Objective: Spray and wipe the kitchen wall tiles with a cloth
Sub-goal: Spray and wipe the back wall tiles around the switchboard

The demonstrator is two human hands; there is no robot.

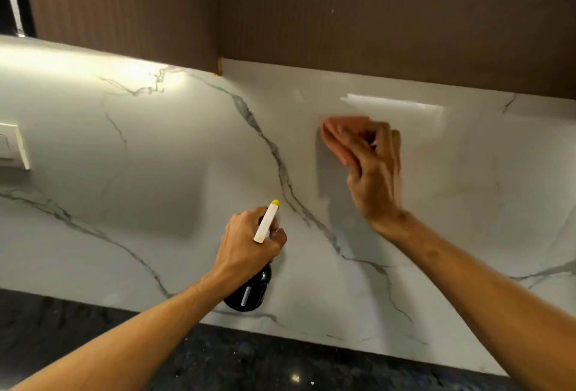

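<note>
Above the dark speckled stone tabletop (93, 337), the left hand (246, 242) grips a dark spray bottle with white-and-yellow nozzle (267, 224), its long axis tilted toward the wall. Farther up and right, the right hand (372, 172) presses a folded pink cloth (338, 135) against the white grey-veined marble wall tiles (156, 172).

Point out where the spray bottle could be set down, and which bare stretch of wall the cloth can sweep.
The dark countertop below the wall is bare left of the left hand holding the spray bottle. Wall is free between the switch plate and that hand. Crowded: the right hand presses the cloth.
</note>
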